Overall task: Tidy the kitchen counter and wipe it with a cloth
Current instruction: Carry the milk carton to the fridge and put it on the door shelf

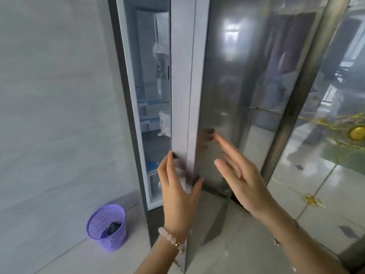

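The refrigerator door (pixel 227 95) stood ajar, its pale edge turned toward the camera, with lit shelves (pixel 156 103) showing through the gap on the left. The left hand (pixel 177 190) gripped that door edge, fingers on the inner side and thumb on the glossy front, so its grip was clamped on the door. The right hand (pixel 243 175) was spread flat, fingers apart, at the door's dark front, blurred. A purple mesh wastebasket (pixel 107 227) sat on the floor (pixel 316 194) near left. Neither counter nor cloth appeared.
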`<state>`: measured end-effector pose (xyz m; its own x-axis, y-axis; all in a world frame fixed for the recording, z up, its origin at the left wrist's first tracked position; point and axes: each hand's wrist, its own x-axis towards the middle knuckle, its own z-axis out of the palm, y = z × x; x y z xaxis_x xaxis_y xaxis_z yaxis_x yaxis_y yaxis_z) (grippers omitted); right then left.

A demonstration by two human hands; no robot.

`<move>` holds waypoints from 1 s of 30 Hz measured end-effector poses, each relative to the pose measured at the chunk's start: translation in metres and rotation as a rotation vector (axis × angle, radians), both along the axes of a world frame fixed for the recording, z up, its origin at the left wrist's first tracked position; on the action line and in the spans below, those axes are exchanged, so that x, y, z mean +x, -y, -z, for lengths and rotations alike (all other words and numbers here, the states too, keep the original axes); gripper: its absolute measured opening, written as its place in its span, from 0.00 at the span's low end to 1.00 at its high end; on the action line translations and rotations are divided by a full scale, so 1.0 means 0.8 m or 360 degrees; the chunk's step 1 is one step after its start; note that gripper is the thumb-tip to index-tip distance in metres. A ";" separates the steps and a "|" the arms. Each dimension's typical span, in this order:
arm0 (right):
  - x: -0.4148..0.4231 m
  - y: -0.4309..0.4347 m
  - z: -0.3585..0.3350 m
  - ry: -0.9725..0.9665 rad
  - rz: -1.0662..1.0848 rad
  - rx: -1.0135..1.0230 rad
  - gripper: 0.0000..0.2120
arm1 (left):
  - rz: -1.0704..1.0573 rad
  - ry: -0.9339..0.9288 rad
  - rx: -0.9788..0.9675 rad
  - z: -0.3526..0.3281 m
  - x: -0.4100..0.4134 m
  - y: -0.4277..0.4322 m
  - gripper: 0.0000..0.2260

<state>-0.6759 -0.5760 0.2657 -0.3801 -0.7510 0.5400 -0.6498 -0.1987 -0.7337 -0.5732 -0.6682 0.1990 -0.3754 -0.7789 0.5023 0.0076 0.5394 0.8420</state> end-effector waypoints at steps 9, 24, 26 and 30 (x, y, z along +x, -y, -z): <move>-0.061 0.177 0.007 -0.0652 0.0436 0.0178 0.34 | 0.0152 0.0192 0.0008 -0.006 0.028 0.176 0.38; -0.063 0.285 0.020 -0.0816 0.0675 0.0250 0.34 | -0.0116 0.0070 -0.0109 0.003 0.000 0.299 0.21; -0.066 0.284 0.021 -0.0821 0.0678 0.0236 0.34 | -0.0101 0.0065 -0.0115 0.005 -0.001 0.298 0.21; -0.065 0.284 0.021 -0.0789 0.0661 0.0212 0.34 | -0.0105 0.0087 -0.0148 0.005 0.004 0.297 0.21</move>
